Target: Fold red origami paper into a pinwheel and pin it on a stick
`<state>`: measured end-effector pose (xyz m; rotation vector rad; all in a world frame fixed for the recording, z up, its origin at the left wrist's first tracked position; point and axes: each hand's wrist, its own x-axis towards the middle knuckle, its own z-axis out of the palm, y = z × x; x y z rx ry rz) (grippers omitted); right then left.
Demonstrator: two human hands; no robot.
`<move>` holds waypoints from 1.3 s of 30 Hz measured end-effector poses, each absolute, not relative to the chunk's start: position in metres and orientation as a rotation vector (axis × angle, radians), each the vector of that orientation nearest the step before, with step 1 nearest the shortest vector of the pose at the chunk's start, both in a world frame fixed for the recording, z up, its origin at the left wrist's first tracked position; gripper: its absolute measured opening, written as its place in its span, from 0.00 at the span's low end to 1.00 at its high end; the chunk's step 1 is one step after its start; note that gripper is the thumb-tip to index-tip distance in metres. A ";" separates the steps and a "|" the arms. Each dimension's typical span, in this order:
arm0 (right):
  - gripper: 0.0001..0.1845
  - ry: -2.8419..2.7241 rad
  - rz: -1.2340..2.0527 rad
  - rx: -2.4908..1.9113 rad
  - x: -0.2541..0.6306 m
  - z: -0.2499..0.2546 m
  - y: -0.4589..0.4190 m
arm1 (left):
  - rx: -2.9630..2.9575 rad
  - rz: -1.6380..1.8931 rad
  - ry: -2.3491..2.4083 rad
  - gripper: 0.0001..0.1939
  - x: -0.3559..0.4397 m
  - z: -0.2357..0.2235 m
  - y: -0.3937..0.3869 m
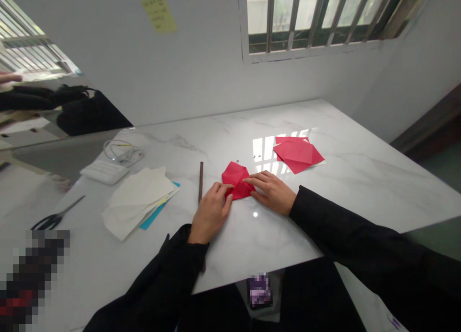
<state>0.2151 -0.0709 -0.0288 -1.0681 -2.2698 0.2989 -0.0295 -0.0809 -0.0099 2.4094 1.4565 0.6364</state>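
Observation:
A piece of red paper (235, 173), folded into a small many-sided shape, lies on the marble-patterned table in front of me. My left hand (212, 211) grips its lower left edge, with curled fingers on top and the thumb at the side. From the right, my right hand (272, 192) holds the paper's other edge, its fingers reaching over the top and the thumb below. Fingertips hide parts of both edges. Just left of the paper lies a thin brown stick (200, 178), partly covered by my left hand and sleeve.
More red sheets (298, 154) are piled at the right. Cream sheets (139, 197) lie at the left, a blue sheet (153, 218) under them. Beyond are black-handled scissors (54, 219), a white box-shaped item (104, 171) and a coiled cable (120, 150). A wall with a barred window (309, 17) stands behind.

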 end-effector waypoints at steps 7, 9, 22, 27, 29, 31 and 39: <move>0.16 -2.261 0.388 -1.121 0.215 -0.025 -0.069 | 2.371 0.675 1.460 0.13 -0.029 -0.007 -0.082; 0.09 -2.252 0.421 -1.106 0.216 -0.025 -0.069 | 2.371 0.657 1.465 0.09 -0.029 -0.006 -0.082; 0.12 -2.294 0.361 -0.977 0.218 -0.027 -0.069 | 2.348 0.651 1.525 0.08 -0.028 -0.010 -0.082; 0.12 -2.335 0.291 -0.976 0.219 -0.031 -0.069 | 2.358 0.641 1.546 0.05 -0.026 -0.011 -0.082; 0.13 -2.350 0.276 -0.985 0.219 -0.032 -0.069 | 2.354 0.649 1.552 0.04 -0.026 -0.011 -0.082; 0.14 -2.368 0.262 -0.988 0.219 -0.032 -0.070 | 2.349 0.668 1.547 0.03 -0.026 -0.011 -0.082; 0.19 -2.438 0.234 -1.064 0.218 -0.028 -0.073 | 2.362 0.678 1.464 0.13 -0.027 -0.009 -0.084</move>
